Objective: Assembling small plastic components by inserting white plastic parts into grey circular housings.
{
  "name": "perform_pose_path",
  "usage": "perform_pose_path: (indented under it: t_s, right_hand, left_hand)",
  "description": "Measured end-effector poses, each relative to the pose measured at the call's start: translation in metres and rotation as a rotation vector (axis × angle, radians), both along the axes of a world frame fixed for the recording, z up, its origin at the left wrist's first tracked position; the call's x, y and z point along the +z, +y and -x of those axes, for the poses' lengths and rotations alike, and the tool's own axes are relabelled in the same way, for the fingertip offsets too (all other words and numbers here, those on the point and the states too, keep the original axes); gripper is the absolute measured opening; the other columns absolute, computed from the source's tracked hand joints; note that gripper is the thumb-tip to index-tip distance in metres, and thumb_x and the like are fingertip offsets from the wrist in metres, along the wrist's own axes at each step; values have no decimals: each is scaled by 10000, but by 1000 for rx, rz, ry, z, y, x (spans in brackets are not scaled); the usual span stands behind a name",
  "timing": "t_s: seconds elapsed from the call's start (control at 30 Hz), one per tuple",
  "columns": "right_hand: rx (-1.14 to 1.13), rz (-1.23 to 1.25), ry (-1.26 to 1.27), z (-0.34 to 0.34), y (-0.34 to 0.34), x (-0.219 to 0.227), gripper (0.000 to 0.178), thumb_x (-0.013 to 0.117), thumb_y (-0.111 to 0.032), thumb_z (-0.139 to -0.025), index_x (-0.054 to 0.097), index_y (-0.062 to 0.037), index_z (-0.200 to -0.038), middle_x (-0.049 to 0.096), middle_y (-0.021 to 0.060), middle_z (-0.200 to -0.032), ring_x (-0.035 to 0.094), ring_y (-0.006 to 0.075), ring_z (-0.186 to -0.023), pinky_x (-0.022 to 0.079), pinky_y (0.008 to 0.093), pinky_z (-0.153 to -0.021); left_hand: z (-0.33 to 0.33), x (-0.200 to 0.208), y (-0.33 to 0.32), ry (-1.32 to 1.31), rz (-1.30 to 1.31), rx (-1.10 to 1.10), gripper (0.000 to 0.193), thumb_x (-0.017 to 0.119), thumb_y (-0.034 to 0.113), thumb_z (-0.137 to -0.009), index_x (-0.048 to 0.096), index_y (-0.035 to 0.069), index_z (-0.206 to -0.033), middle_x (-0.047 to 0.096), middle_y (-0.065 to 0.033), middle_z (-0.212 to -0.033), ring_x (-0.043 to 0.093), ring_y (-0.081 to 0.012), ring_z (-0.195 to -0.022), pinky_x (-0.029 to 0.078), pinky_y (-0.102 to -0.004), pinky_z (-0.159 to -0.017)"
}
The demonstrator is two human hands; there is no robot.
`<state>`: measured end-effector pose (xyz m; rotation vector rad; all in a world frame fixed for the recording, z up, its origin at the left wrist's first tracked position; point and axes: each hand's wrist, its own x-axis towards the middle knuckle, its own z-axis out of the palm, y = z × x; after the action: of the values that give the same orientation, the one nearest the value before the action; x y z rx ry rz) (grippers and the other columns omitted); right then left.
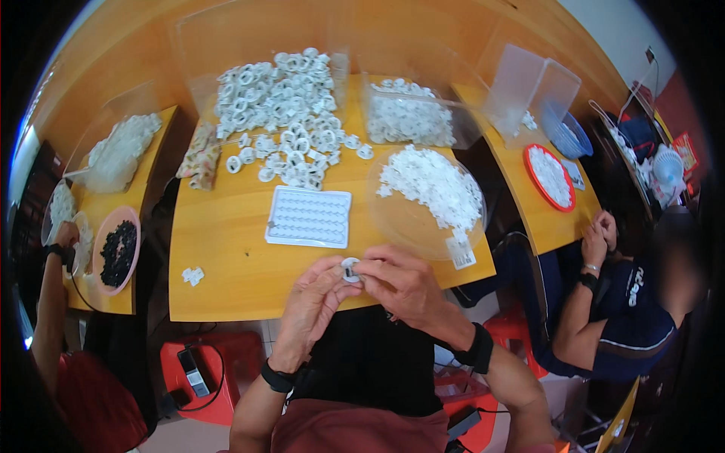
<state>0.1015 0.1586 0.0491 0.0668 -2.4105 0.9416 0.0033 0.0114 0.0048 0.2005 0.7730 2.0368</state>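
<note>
Between my two hands, just past the table's near edge, is a small round white plastic part (pixel 350 269) with a dark slot in its middle. My left hand (pixel 316 291) pinches it by its left side. The fingertips of my right hand (pixel 400 281) press on its right side; whether they hold a second small piece is hidden. Beyond my hands lies a white tray (pixel 309 217) with rows of small hollows. To its right, a round clear tray (pixel 393 226) bears a heap of small white plastic pieces (pixel 434 185).
A large pile of white ring-shaped parts (pixel 276 94) covers the table's far side, beside a clear bin of white parts (pixel 408 113). A few white pieces (pixel 192 276) lie at left. Co-workers sit on both sides, one near a pink bowl (pixel 136 257), another near a red tray (pixel 571 198).
</note>
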Motion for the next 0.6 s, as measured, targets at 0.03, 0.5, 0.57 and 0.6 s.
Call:
perform_pose_path:
  t_s: [0.03,0.5,0.57,0.6]
  right_hand:
    - [16,-7,3,3,1,7,175,642,-23,-775,630,-33,-949,602,99,-873,609,288,-772,496,344,-661]
    - [231,-129,-89,149,-21,3,139,572,-8,-767,639,-16,-889,618,135,-827,611,319,-744,496,376,-662]
    - [242,-151,-92,159,-24,-5,129,571,-28,-761,637,-13,-872,608,132,-804,601,331,-736,491,390,-657]
    - [235,-237,-135,161,-25,-7,120,573,-48,-754,632,-12,-853,597,129,-784,596,333,-729,486,400,-645]
  left_hand:
    - [1,1,-1,-24,-29,-31,205,518,77,-940,565,-49,-1094,636,-151,-1010,654,-216,-865,555,-314,-774]
    - [2,1,-41,22,4,33,179,532,64,-936,583,-11,-1089,625,-95,-996,636,-178,-857,550,-321,-781]
    - [3,-1,-42,9,5,38,180,532,64,-936,583,-7,-1094,625,-92,-998,636,-175,-860,550,-323,-784]
    - [3,-1,-43,7,-11,36,184,531,68,-937,581,-7,-1098,626,-91,-999,636,-174,-864,549,-322,-787]
